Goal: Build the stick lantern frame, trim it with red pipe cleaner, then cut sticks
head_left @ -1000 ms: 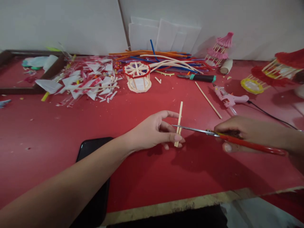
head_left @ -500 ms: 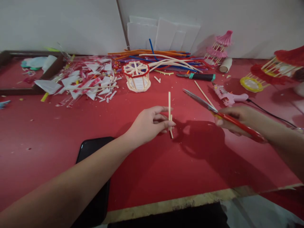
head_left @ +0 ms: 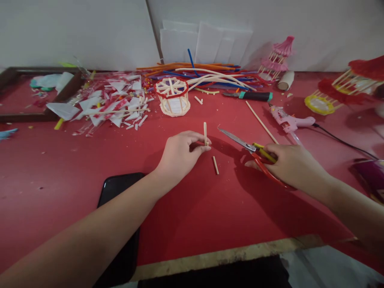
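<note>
My left hand (head_left: pixel 187 150) pinches thin cream sticks (head_left: pixel 205 133) between thumb and fingers, the longer one pointing away from me; how many pieces it holds is hard to see. On the red table just right of that hand lies a short cut stick (head_left: pixel 215 165). My right hand (head_left: pixel 283 164) is closed around red-handled scissors (head_left: pixel 240 141), whose blades look together and point up and left toward the sticks. A yellow piece (head_left: pixel 264 153) shows near the scissors' pivot. Behind the left hand stands a small cream stick frame (head_left: pixel 174 97) with a red rim.
A pink glue gun (head_left: pixel 288 120) with a cord, a long stick (head_left: pixel 261 121) and a craft knife (head_left: pixel 249 96) lie at the right. Paper scraps (head_left: pixel 114 100) heap at the left. A black phone (head_left: pixel 120 200) is under my left forearm. Pink (head_left: pixel 277 58) and red-yellow (head_left: pixel 339 92) models stand beyond.
My right hand has turned and come lower and left with the scissors. My left hand has drawn back slightly left and up with its sticks, leaving the short piece lying apart.
</note>
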`<state>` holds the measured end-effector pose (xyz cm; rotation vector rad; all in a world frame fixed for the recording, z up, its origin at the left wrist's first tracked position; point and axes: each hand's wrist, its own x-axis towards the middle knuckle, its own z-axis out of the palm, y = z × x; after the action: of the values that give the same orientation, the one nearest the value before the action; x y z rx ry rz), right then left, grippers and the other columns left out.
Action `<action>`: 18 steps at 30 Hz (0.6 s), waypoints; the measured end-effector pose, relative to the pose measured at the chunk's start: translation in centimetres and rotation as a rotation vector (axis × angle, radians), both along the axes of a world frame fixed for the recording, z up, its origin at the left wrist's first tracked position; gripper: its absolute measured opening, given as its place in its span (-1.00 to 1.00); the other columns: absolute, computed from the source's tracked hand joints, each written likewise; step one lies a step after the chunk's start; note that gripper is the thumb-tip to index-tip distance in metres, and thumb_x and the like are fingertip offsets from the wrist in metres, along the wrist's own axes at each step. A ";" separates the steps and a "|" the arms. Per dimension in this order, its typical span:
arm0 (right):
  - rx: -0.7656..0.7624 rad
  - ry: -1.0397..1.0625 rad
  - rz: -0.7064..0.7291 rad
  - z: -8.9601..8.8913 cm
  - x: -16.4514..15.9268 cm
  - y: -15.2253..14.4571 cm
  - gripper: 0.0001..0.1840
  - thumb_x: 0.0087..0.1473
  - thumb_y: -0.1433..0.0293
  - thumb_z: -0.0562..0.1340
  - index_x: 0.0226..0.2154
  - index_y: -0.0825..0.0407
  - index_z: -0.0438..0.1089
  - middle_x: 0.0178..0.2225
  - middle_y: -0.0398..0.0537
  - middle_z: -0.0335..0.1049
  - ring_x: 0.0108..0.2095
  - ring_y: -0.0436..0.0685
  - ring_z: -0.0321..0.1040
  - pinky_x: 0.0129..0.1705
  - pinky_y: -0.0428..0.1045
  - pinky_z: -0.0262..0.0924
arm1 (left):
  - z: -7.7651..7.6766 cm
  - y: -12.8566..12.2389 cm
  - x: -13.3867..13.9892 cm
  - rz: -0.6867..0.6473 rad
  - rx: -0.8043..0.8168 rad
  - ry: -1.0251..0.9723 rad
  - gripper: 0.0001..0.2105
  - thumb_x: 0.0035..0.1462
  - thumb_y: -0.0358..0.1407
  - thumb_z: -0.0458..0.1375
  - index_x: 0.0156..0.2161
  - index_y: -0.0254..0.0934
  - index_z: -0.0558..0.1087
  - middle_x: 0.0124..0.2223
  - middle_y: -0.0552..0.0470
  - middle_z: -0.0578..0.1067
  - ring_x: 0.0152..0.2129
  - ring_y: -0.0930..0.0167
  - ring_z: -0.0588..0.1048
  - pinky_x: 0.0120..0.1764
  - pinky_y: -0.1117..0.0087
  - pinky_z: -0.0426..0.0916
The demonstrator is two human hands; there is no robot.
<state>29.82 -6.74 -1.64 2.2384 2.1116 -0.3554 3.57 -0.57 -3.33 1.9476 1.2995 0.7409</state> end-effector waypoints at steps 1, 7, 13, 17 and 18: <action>0.000 0.004 0.004 0.0 0.0 0.0 -0.39 -0.01 -0.27 0.09 -0.44 -0.07 0.36 -0.54 -0.02 0.35 -0.47 0.21 0.28 -0.46 0.03 0.00 | 0.0 0.0 0.0 -0.011 0.019 0.009 -0.95 0.12 -0.34 0.24 -0.33 -0.25 0.55 -0.21 0.05 0.63 -0.28 0.36 0.57 -0.16 0.38 0.40; 0.013 -0.025 0.068 -0.4 0.3 0.0 -0.47 0.05 -0.18 0.12 -0.49 -0.07 0.29 -0.52 0.01 0.36 -0.47 0.22 0.29 -0.46 0.04 -0.01 | 0.0 0.0 0.4 -0.052 0.089 0.078 -0.95 0.14 -0.35 0.21 -0.33 -0.25 0.52 -0.24 0.05 0.62 -0.30 0.36 0.56 -0.20 0.40 0.37; 0.001 -0.043 0.043 -0.2 0.0 0.1 -0.49 0.07 -0.14 0.11 -0.49 -0.05 0.28 -0.51 0.02 0.40 -0.47 0.21 0.32 -0.46 0.04 0.00 | 0.1 -0.1 0.4 -0.076 0.107 0.104 -0.92 0.18 -0.38 0.17 -0.34 -0.25 0.50 -0.25 0.07 0.62 -0.29 0.38 0.55 -0.17 0.41 0.35; 0.018 -0.032 0.004 0.3 0.0 0.0 -0.55 0.02 -0.02 0.20 -0.26 0.02 0.38 -0.30 0.11 0.50 -0.34 0.28 0.40 -0.39 0.09 0.14 | 0.2 0.0 0.4 -0.078 0.108 0.143 -0.92 0.18 -0.37 0.16 -0.35 -0.25 0.49 -0.25 0.06 0.61 -0.31 0.37 0.55 -0.22 0.41 0.32; 0.011 -0.018 0.025 0.4 0.0 -0.1 -0.56 0.03 0.03 0.21 -0.20 0.03 0.40 -0.25 0.11 0.50 -0.30 0.29 0.41 -0.35 0.11 0.18 | 0.2 0.0 0.4 -0.078 0.109 0.162 -0.92 0.18 -0.36 0.16 -0.35 -0.25 0.49 -0.25 0.06 0.61 -0.32 0.36 0.55 -0.23 0.41 0.32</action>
<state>29.82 -6.85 -1.24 2.2099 2.1365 -0.3213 3.97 -0.56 -3.10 2.1710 1.2924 0.6389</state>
